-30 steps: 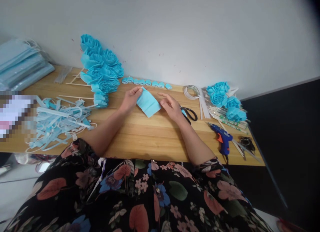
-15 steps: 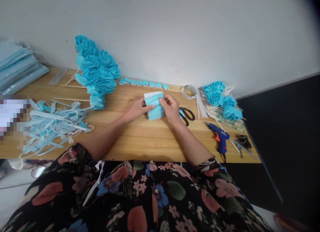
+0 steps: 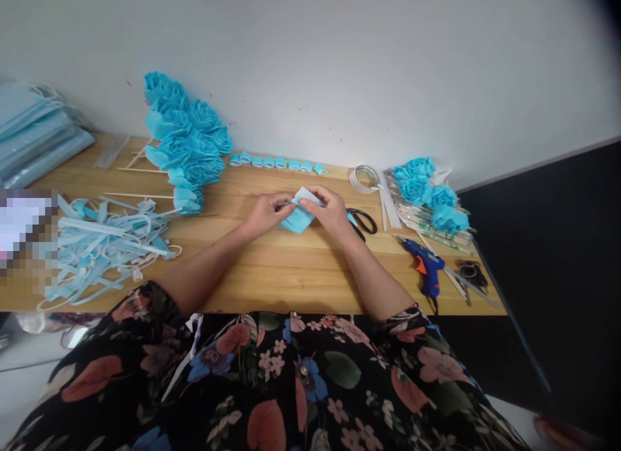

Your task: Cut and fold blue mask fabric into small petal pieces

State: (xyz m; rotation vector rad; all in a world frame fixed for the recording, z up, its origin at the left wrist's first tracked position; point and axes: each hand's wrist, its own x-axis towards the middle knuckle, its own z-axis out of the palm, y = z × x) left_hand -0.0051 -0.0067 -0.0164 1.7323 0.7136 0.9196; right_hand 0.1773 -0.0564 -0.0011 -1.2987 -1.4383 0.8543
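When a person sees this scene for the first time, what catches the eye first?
Probably the big heap of blue flowers at the back left of the wooden table, against the wall. Next, the left hand and right hand holding a blue sheet at the table's middle, with a blue glue gun at the right.

On the surface [image 3: 272,270], a sheet [image 3: 297,219] sits at the middle, between the left hand [image 3: 264,213] and the right hand [image 3: 332,211]. Scissors [image 3: 363,221] lie just right of the right hand, with a glue gun [image 3: 424,266] further right and nearer. Behind the hands, a row of rolls [image 3: 276,161] lines the far edge. A pile of flowers [image 3: 187,143] lies far left, a heap of strips [image 3: 104,241] near left, and a bunch of flowers [image 3: 429,192] far right.
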